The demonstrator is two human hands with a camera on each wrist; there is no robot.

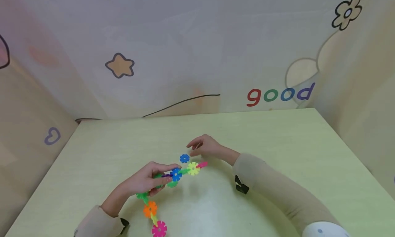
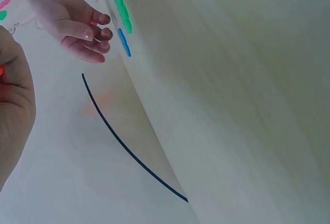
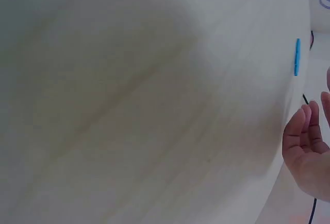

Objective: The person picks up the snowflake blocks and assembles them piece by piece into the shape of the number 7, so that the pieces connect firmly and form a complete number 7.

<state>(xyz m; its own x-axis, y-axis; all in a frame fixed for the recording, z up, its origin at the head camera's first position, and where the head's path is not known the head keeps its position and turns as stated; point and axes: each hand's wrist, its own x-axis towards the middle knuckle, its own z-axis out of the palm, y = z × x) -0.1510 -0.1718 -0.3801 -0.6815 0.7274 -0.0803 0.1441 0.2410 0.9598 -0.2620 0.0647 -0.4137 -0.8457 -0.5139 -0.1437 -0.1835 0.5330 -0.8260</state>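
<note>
A chain of flower-shaped plastic snowflake discs is in my left hand [image 1: 143, 178], in the head view; thumb and fingers pinch it near a blue disc [image 1: 176, 174]. Rightward from there run a green disc [image 1: 184, 171], a yellow disc [image 1: 193, 168] and a pink disc [image 1: 202, 164]. Below the hand hang an orange disc [image 1: 150, 209] and a magenta disc [image 1: 159, 229], joined by a yellow-green one. My right hand [image 1: 206, 146] is in the air with loosely bent fingers, holding nothing, just above and right of a loose blue disc [image 1: 184, 158].
A pale green table [image 1: 247, 137] spreads under both hands, bounded by printed cloth walls [image 1: 172, 59]. A loose green disc [image 2: 122, 10] lies near the blue one in the left wrist view.
</note>
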